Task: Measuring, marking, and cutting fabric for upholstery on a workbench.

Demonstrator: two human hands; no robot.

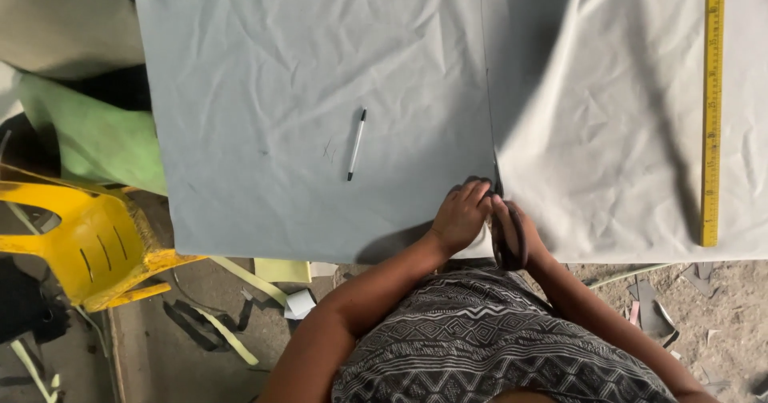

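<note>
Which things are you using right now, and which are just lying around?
In use: scissors in the right hand; grey fabric pressed by the left hand.
Lying about: pen, yellow ruler, yellow chair, floor scraps.

pen (357,144) left, ruler (711,107) right, open between

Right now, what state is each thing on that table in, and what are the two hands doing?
Grey sheet: spread flat, creased, partly cut along a line.
Scissors: in the right hand, blades at the cut's start.
Left hand: pressing the sheet beside the cut.
Pen: lying loose on the sheet, untouched.
Yellow ruler: lying flat on the right side.
Yellow chair: unoccupied.
</note>
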